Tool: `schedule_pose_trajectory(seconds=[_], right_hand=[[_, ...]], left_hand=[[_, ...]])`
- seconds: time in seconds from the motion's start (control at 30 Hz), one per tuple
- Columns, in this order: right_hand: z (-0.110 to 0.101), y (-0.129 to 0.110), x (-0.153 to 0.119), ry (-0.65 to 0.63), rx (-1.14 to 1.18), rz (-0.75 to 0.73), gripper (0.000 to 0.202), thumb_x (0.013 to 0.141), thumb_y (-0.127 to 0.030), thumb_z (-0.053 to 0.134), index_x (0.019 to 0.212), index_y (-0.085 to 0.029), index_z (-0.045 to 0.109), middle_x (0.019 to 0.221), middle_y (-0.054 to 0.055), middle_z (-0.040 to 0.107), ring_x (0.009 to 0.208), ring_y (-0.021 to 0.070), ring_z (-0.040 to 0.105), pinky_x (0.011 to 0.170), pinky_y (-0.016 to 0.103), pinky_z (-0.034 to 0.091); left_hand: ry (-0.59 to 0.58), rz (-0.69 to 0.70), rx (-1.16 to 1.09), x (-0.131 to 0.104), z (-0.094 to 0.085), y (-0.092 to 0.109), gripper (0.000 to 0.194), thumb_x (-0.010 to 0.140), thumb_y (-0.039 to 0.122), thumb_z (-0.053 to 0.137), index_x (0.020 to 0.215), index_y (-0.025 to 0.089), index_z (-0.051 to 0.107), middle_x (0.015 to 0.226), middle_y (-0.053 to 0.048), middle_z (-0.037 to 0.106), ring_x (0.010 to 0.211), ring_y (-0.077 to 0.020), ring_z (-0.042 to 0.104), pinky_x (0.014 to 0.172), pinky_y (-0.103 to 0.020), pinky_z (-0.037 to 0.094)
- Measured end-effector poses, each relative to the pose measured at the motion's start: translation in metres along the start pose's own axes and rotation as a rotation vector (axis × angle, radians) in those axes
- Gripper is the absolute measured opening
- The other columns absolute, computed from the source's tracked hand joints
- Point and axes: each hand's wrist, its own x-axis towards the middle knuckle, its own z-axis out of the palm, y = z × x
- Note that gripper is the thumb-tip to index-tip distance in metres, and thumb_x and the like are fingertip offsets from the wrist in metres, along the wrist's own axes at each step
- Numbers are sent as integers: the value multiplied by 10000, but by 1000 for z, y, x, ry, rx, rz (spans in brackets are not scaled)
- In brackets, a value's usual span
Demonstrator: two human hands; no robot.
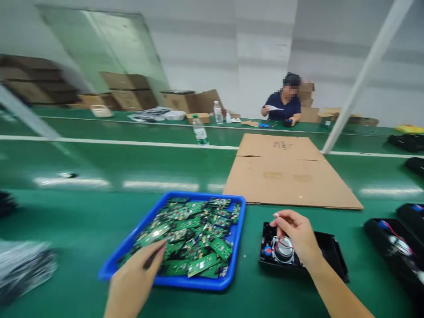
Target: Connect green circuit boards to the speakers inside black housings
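Left hand (pixel 135 273) over circuit boards (pixel 202 264) in blue tray (pixel 236 260), lower centre; cannot tell if gripping. Right hand (pixel 298 236) over black speaker housing (pixel 327 251), lower right; fingertips close together, hold on red wire (pixel 282 242) unclear. Best handle boards by edges, keep wire slack.

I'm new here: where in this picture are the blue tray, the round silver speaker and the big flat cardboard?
Blue tray (pixel 192 283): head view, on its near rim.
Round silver speaker (pixel 285 252): head view, on its round face.
Flat cardboard (pixel 288 167): head view, mid-surface.
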Motion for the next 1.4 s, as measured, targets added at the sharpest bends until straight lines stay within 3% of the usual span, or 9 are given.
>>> schedule_pose_trajectory(seconds=[0.17, 0.23, 0.4, 0.57, 0.8, 0.93, 1.17, 1.27, 1.4], right_hand=[[-10, 1, -4, -58, -128, -43, 368, 657, -490, 703, 811, -156, 696, 676, 73, 666, 461, 103, 510, 423, 227, 441], [-15, 4, -5, -92, -197, -49, 371, 685, -504, 679, 824, -160, 705, 706, 87, 675, 515, 124, 544, 473, 242, 474], [-29, 12, -9, -152, -387, -18, 357, 740, -525, 622, 828, -190, 708, 740, 76, 678, 669, 181, 619, 614, 270, 514], [-30, 9, -13, -257, -614, -88, 296, 785, -485, 583, 773, -219, 711, 758, 55, 648, 719, 195, 606, 663, 283, 494], [-29, 10, -12, -276, -662, -175, 253, 812, -430, 565, 747, -222, 692, 725, 42, 628, 668, 176, 584, 627, 267, 482], [-25, 9, -16, -266, -694, -305, 213, 815, -353, 562, 685, -218, 665, 653, 22, 615, 597, 156, 562, 566, 259, 470], [-5, 9, -29, -263, -769, -574, 147, 855, -184, 507, 766, -194, 623, 647, 21, 615, 621, 145, 531, 543, 268, 452], [-1, 11, -32, -264, -806, -609, 147, 864, -190, 503, 780, -197, 623, 636, 16, 609, 620, 145, 521, 530, 271, 446], [3, 15, -35, -292, -833, -665, 152, 881, -176, 480, 795, -190, 604, 645, 16, 599, 626, 144, 500, 531, 274, 430]], left_hand=[[-124, 94, 285, 62, 18, -19, 352, 796, 173, 386, 1021, 102, 648, 1170, -178, 629, 1115, -312, 547, 981, -453, 400], [-211, 135, 353, 84, 19, -19, 394, 738, 73, 394, 1030, 118, 655, 1196, -152, 622, 1158, -296, 523, 974, -438, 406], [-369, 219, 459, 103, 8, -12, 458, 699, -14, 375, 1001, 159, 673, 1054, -126, 699, 1025, -260, 621, 919, -407, 439], [-378, 219, 488, 96, -4, -8, 363, 743, 53, 392, 966, 96, 676, 922, -197, 708, 934, -331, 644, 891, -473, 423], [-283, 84, 325, 89, -14, -10, 233, 750, 219, 412, 757, 182, 642, 848, -132, 691, 831, -291, 648, 774, -397, 495], [-257, 38, 121, 66, -13, 22, 308, 809, 339, 345, 885, 168, 591, 881, -102, 669, 811, -235, 650, 731, -340, 530], [-512, -142, -601, -1, 31, 105, 250, 802, 370, 471, 810, 197, 652, 703, -24, 645, 561, -141, 535, 480, -223, 433], [-578, -247, -790, -12, 43, 123, 221, 791, 356, 503, 801, 195, 654, 744, -37, 677, 574, -136, 528, 454, -211, 409], [-504, -332, -954, -12, 50, 133, 193, 743, 359, 571, 764, 190, 661, 786, -51, 685, 700, -170, 591, 535, -233, 482]])
